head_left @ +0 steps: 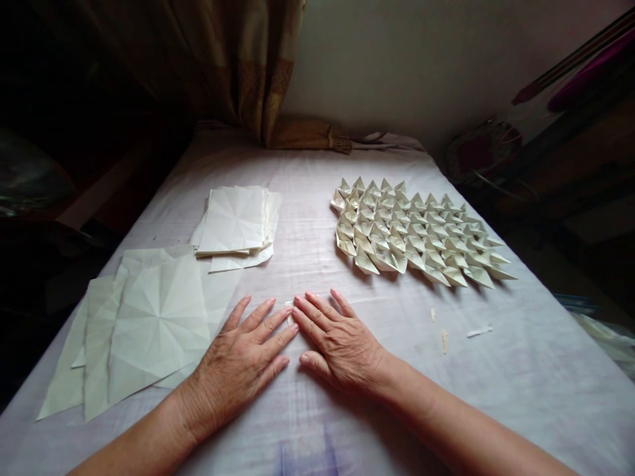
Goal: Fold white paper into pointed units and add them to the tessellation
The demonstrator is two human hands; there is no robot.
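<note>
My left hand (247,354) lies palm down with its fingers spread, the index fingertip at a small piece of white paper (290,313). Flat beside it is my right hand (342,340), fingers stretched out, covering most of that piece, so its shape is hidden. Left of my left hand, large creased paper sheets (159,317) overlap one another. Beyond them sits a stack of smaller creased paper squares (235,218). Folded paper boats (411,231) stand in close rows, several of them, past my right hand.
A pale sheet (307,430) covers the surface. Small paper scraps (479,331) lie on the right. A gold-brown curtain (253,73) hangs at the back, its tasselled tie (317,135) resting on the far edge. Dark clutter flanks both sides.
</note>
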